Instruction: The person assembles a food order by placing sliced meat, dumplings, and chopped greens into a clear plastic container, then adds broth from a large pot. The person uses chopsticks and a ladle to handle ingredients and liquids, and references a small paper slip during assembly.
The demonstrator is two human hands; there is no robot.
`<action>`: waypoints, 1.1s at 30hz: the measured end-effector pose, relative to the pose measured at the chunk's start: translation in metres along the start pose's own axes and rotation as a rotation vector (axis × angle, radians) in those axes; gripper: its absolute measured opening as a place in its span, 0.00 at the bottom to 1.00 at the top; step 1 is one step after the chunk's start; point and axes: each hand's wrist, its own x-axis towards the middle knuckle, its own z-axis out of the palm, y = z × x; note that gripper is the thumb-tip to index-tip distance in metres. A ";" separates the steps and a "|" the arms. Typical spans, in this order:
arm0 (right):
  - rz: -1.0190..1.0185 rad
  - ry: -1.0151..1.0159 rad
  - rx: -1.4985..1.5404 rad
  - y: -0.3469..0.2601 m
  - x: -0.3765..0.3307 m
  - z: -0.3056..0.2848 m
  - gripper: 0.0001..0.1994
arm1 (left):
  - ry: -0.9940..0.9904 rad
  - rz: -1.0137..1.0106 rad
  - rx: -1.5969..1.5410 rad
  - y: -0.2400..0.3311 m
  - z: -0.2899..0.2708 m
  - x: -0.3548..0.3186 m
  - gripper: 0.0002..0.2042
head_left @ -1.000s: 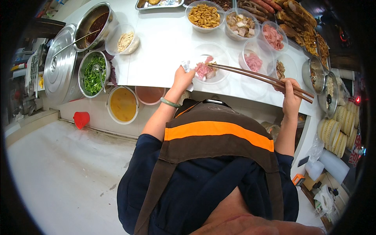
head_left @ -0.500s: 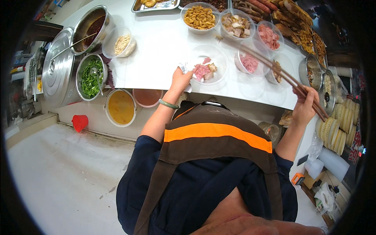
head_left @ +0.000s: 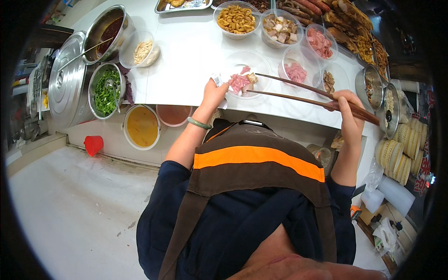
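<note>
Two long brown wooden chopsticks (head_left: 298,91) gripped in the right hand (head_left: 347,112), fingers closed round the thick ends at the right, tips reaching left to the pink and pale meat pieces (head_left: 241,80) in the clear shallow plastic bowl (head_left: 252,65). Left hand (head_left: 213,93) closed on the near left rim of that bowl, together with a scrap of crumpled white wrap, green bangle on the wrist (head_left: 199,123). Bowl resting on the white table (head_left: 186,51), near its near edge, with more clear bowls just beyond: yellow fried bits (head_left: 236,18), mixed pale chunks (head_left: 280,28), pink sliced meat (head_left: 320,43) and another pink portion (head_left: 295,72) to the right. At far left, a steel bowl of chopped greens (head_left: 105,91) with a spoon in it, a round tub of yellow sauce (head_left: 141,126) and a large steel pot lid (head_left: 65,79). Likely trouble from here: tips set slightly apart, so a slippery piece could slide out and drop on the table or over the near edge; long sticks held at their very ends give little control, so a nudge could push the light bowl, though the left hand's hold should steady it. Also some risk of the sticks' shafts brushing the neighbouring pink portion and tipping that bowl.
</note>
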 end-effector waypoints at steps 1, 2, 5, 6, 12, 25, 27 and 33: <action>0.030 -0.045 0.023 -0.003 0.005 0.006 0.06 | -0.003 0.009 -0.011 0.000 0.000 0.000 0.18; 0.058 -0.037 0.010 -0.005 0.010 0.013 0.06 | -0.006 -0.004 0.002 0.000 0.000 0.001 0.18; 0.043 -0.081 -0.131 -0.007 0.025 0.034 0.07 | -0.021 -0.008 0.004 0.001 0.000 0.002 0.18; 0.049 -0.130 -0.143 -0.009 0.027 0.037 0.07 | -0.025 -0.005 0.000 0.002 0.000 0.002 0.18; 0.033 -0.043 -0.176 -0.018 0.029 0.031 0.07 | -0.047 -0.005 -0.015 0.008 -0.002 -0.001 0.23; 0.050 -0.109 -0.222 -0.018 0.035 0.048 0.07 | -0.060 -0.017 -0.012 0.005 -0.002 0.002 0.26; 0.011 -0.094 -0.265 -0.019 0.034 0.045 0.07 | -0.043 -0.009 0.021 0.002 -0.003 0.003 0.27; 0.041 -0.034 -0.200 -0.028 0.031 0.027 0.08 | -0.031 -0.021 0.016 -0.004 -0.007 0.003 0.28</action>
